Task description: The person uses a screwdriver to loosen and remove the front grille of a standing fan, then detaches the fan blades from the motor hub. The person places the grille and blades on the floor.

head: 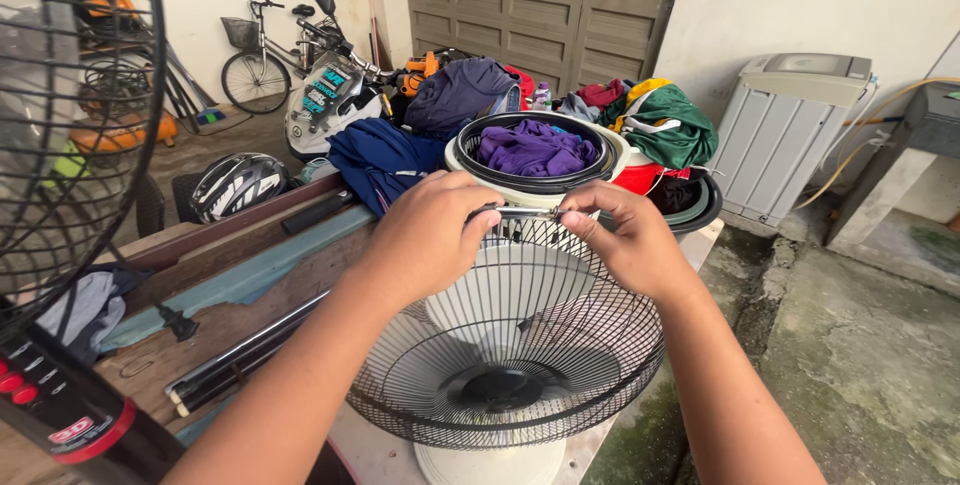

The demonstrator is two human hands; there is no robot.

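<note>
Pinching the fan guard point(510, 345) rim, both hands, left point(425, 235) and right point(625, 235), are closed.

The fan grille point(510, 345) is thin black metal wire, smooth with a dull sheen, and its round hub looks like glossy black plastic. The rim band point(515, 213) pinched in the grip of the left hand point(425, 235) and right hand point(625, 240) gleams like polished metal. The tub point(520, 190) beyond is matt cream plastic holding soft purple cloth point(535, 148). The desk point(250, 280) is worn, rough wood. The helmet point(235, 185) has a glossy shell. The floor point(860, 345) is rough, stained concrete.
</note>
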